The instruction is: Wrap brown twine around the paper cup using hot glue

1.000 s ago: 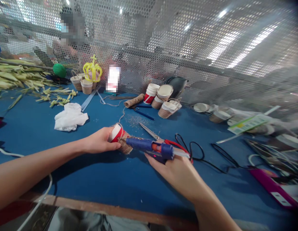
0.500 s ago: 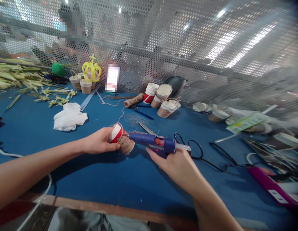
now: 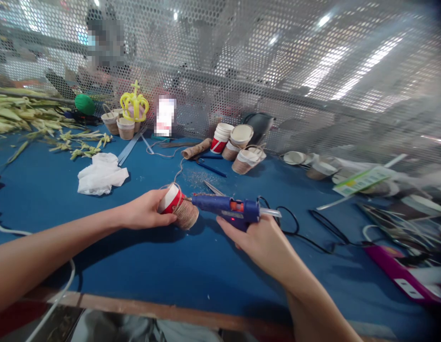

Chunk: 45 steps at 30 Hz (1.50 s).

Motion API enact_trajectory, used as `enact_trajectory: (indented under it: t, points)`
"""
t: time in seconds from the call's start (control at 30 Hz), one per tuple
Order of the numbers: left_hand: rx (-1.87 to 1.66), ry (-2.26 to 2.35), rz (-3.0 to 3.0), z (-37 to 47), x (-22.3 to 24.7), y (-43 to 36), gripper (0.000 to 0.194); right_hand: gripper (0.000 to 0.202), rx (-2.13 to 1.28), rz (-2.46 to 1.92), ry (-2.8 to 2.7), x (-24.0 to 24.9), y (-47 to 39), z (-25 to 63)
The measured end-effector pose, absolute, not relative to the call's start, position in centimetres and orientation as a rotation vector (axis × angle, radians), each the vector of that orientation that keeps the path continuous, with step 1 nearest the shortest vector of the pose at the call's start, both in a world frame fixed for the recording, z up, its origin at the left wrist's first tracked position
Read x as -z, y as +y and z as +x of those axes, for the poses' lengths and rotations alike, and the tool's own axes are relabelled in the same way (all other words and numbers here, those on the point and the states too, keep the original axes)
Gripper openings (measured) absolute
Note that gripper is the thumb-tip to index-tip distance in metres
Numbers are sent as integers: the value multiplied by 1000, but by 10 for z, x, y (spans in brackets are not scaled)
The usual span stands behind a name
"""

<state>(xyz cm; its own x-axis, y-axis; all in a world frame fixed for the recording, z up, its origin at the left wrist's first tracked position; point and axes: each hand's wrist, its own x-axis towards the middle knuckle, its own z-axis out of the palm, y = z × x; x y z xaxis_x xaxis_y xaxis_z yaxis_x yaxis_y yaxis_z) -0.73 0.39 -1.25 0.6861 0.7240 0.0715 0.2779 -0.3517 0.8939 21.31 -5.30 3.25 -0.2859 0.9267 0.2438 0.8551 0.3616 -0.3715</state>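
Note:
My left hand (image 3: 149, 210) is closed round a small red and white paper cup (image 3: 166, 199), tilted on its side, with twine (image 3: 186, 214) wound about its lower part. In my right hand (image 3: 258, 237) is a blue glue gun (image 3: 225, 205), its red light lit and a clear glue stick (image 3: 272, 212) poking from the back. The gun's nozzle is at the cup, by the edge of the wound twine. A strand leads from the cup back to a twine roll (image 3: 197, 149).
Scissors (image 3: 213, 188) lie just behind the gun. Wrapped cups (image 3: 244, 160) stand at the back, with a white cloth (image 3: 102, 175) at left. A black cable (image 3: 295, 223) and a purple power strip (image 3: 394, 273) are at right. Perforated metal (image 3: 206, 57) rises behind.
Both hands, the cup and the glue gun keep nearly the same places. The whole view has shifted very slightly.

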Motion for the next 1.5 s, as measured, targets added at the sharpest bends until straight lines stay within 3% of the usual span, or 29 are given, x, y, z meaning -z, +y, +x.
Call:
enact_trajectory:
  t: [0.13, 0.67, 0.9, 1.17, 1.37, 1.5]
  points:
    - [-574, 788, 1961, -8, 12, 4, 29, 18, -386, -1624, -2050, -31, -55, 210]
    - [-540, 693, 1965, -10, 8, 6, 33, 29, -440, -1589, -2080, -30, -60, 207]
    - [-508, 797, 2057, -10, 7, 3, 31, 15, -464, -1598, -2001, -32, -50, 209]
    - [-535, 788, 2062, -11, 10, 4, 29, 29, -526, -1611, -2037, -32, -57, 209]
    - [-500, 844, 2069, -10, 6, 3, 32, 22, -626, -1722, -1945, -37, -53, 207]
    - [-519, 789, 2066, -10, 7, 3, 30, 29, -715, -1734, -1904, -35, -57, 206]
